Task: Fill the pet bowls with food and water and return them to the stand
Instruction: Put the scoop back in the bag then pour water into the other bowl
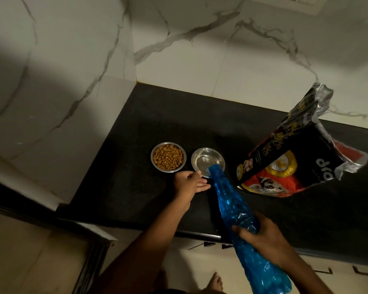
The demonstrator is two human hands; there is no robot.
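Observation:
Two small steel bowls stand side by side on the black counter (136, 187). The left bowl (168, 157) is full of brown kibble. The right bowl (204, 159) holds a little clear water. A blue plastic bottle (232, 206) is tipped with its mouth over the right bowl's near rim. My right hand (261, 236) grips the bottle around its middle. My left hand (190, 183) touches the right bowl's near-left rim, its fingers fairly straight.
An opened black and red pet food bag (293, 158) stands tilted to the right of the bowls. Marble-look walls (200, 49) close the counter at the back and left. The counter's front edge (179, 231) runs below my arms. A bare foot (216, 281) shows on the floor.

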